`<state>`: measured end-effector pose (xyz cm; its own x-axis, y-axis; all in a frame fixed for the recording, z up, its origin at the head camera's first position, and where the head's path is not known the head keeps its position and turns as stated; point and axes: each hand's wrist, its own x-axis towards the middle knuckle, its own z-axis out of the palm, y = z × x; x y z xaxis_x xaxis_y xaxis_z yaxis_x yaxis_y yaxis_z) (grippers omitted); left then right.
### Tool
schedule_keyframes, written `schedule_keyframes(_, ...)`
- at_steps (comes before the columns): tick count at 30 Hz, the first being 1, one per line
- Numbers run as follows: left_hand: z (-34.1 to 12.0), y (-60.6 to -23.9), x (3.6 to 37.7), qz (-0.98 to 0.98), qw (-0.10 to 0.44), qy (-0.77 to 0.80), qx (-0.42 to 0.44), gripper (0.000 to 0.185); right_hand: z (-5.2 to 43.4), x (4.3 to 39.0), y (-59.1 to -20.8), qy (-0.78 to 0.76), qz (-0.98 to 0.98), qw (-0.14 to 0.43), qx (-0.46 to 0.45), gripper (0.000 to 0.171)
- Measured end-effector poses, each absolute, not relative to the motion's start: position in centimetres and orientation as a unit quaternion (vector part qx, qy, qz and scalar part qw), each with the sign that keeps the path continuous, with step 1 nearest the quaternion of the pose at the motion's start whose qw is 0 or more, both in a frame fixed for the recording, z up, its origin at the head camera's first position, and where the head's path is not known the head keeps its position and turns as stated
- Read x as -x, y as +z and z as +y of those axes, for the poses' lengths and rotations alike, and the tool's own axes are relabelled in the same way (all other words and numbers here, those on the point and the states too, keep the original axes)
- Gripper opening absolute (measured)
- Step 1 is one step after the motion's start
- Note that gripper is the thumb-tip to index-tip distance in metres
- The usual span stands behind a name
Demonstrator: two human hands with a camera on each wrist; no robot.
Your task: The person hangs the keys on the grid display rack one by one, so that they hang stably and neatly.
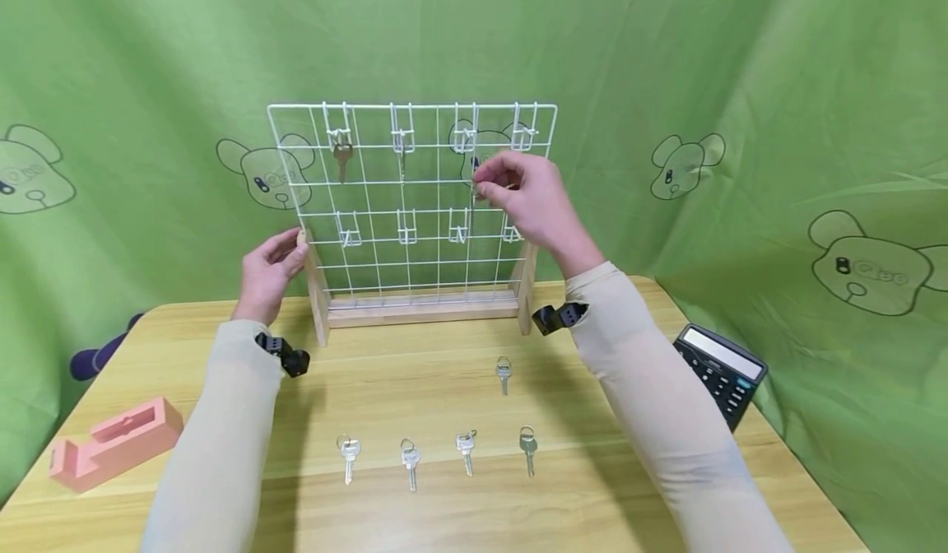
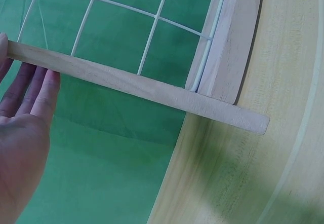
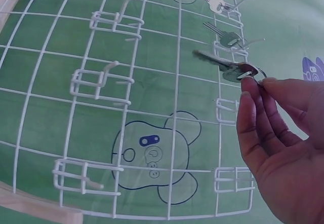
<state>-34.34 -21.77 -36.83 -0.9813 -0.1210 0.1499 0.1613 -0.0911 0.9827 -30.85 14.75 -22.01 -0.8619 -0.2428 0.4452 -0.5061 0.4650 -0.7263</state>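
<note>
A white wire grid rack (image 1: 378, 232) with hooks stands on a wooden base at the table's far side. My left hand (image 1: 295, 247) holds the top of its left wooden post (image 2: 126, 83), thumb on one side and fingers (image 2: 35, 89) on the other. My right hand (image 1: 486, 184) is raised at the third hook of the upper row and pinches the ring of a silver key (image 3: 234, 72), which points at the grid. Two other keys (image 3: 218, 4) (image 3: 229, 39) hang on upper hooks. Several loose keys (image 1: 466, 448) lie on the table in front.
A pink tape dispenser (image 1: 111, 442) sits at the table's left front corner. A black calculator (image 1: 722, 372) lies at the right edge. Green cloth with bear prints hangs behind and around the wooden table (image 1: 415, 355).
</note>
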Motion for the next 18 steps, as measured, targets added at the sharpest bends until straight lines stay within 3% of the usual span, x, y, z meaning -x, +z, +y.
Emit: schedule_keyframes(18, -21.6, -36.9, 34.4, -0.659, 0.097, -0.745, 0.019, 0.051, 13.8, 31.9, -20.1, 0.512, -0.805, 0.222, -0.201, 0.012)
